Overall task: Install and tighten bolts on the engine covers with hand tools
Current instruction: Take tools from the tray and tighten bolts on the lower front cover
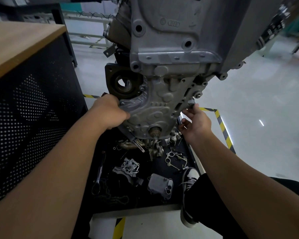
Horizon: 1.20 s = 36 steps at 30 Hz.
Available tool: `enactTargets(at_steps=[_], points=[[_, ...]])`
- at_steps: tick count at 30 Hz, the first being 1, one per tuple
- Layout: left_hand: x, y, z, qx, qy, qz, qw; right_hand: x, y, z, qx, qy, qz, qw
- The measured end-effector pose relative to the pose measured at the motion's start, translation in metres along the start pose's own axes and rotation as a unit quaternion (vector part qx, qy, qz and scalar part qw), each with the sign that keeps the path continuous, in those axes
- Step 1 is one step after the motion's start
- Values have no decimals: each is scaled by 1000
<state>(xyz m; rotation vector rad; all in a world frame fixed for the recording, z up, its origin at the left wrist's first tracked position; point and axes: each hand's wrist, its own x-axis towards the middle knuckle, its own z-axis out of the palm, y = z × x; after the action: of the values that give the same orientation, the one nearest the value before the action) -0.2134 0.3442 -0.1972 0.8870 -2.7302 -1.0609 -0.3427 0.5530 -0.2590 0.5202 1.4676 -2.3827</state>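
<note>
Head view showed the timing cover [152, 107] seated against the engine's front; left hand [110, 114] gripped its left edge, right hand [196, 124] pinched its right flange, likely aligning bolt holes.

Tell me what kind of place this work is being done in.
Probably an automotive training workshop. A bare engine hangs over a black parts tray strewn with loose components and a ratchet wrench, and yellow-black hazard tape marks the polished floor.
</note>
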Motion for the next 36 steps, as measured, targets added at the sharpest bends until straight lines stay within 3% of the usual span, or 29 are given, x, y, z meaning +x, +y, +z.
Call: enactTargets(at_steps=[8, 12, 15, 19, 23, 27, 32, 36], points=[[-14, 38, 30, 2, -40, 83, 996, 1, -7, 0, -12, 6, 25, 1000], [-14, 56, 49, 93, 51, 102, 989, 3, -10, -2, -11, 10, 45, 999], [-11, 66, 54, 93, 129, 152, 976, 6, -11, -2, -17, -2, 43, 999], [-5, 81, 70, 55, 134, 162, 976, 10, -12, -4, -28, -3, 53, 998], [0, 93, 87, -19, 96, 106, 990, 15, -13, -6, -51, -26, 2, 998], [2, 94, 92, -94, 96, 72, 988, 22, -10, -11, -107, 1, -80, 991], [-14, 89, 109, -360, 81, -16, 929, 20, -10, -10, -78, -11, -68, 995], [-48, 92, 138, -461, -56, -73, 882, 15, -9, -4, -14, -18, -36, 999]])
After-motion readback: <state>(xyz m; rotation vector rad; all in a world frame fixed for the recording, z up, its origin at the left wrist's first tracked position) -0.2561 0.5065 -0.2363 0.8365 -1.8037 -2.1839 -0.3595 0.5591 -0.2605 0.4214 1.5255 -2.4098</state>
